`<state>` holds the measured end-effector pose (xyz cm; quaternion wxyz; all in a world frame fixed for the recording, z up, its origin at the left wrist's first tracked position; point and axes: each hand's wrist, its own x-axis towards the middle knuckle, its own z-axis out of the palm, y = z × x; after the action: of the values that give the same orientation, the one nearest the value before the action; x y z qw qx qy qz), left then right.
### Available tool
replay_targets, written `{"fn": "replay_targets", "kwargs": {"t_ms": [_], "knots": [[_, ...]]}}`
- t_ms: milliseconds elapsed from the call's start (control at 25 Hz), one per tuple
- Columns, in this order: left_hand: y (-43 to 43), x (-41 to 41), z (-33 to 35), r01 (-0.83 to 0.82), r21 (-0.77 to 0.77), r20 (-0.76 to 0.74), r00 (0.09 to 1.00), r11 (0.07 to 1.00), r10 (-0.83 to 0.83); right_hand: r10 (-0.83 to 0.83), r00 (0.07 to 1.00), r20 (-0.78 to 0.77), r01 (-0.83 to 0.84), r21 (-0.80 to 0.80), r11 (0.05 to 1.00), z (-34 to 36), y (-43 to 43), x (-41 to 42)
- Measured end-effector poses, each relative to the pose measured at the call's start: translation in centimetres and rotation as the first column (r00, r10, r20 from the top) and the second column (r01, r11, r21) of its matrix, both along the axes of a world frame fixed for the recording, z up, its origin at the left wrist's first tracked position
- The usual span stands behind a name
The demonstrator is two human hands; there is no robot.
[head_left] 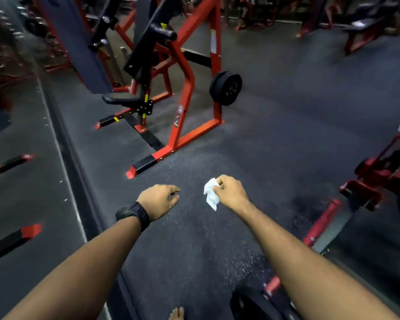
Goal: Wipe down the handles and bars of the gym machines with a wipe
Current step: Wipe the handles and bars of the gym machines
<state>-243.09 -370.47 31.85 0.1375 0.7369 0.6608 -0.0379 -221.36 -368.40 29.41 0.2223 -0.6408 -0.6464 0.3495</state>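
My right hand grips a crumpled white wipe that hangs from its fingers over the dark floor. My left hand, with a black watch on the wrist, hangs beside it with loosely curled fingers and holds nothing. Ahead stands a red and black gym machine with a black padded handle near its top and a black seat lower down. Both hands are well short of the machine and touch nothing on it.
A black weight plate hangs on the machine's right post. Another red machine stands at the right edge, with a red bar low on the floor. A mirror wall runs along the left. A bare foot shows at the bottom.
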Motion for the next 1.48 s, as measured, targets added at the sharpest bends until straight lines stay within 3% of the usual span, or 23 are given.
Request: {"fn": "replay_targets", "kwargs": {"t_ms": [200,440,760,920,1200,1480], "knots": [[8.4,-3.9,-1.6,0.198,-0.055,0.042,0.980,0.979,-0.196,-0.201,0.976,0.078,0.206,-0.061,0.977,-0.7,4.4,-4.5],[15.0,-10.8,0.1,0.173,0.002,0.104,0.980,0.985,-0.172,-0.219,0.976,0.023,0.219,0.007,0.976,1.9,10.5,-11.9],[21.7,-21.0,4.1,0.057,0.115,0.098,0.993,0.992,-0.069,-0.096,0.995,-0.012,0.097,0.088,0.991,4.1,20.8,-21.8],[27.8,-26.7,4.5,-0.075,0.135,0.103,0.993,0.988,0.061,0.034,0.999,0.003,-0.034,0.134,0.990,5.1,30.0,-27.8],[36.9,-37.8,7.1,-0.316,0.175,0.105,0.948,0.932,0.302,0.280,0.959,0.029,-0.280,0.202,0.939,8.2,45.2,-41.5],[49.2,-51.8,6.3,-0.384,0.196,0.082,0.923,0.903,0.375,0.378,0.926,0.025,-0.374,0.217,0.902,7.7,58.2,-56.6]]}}
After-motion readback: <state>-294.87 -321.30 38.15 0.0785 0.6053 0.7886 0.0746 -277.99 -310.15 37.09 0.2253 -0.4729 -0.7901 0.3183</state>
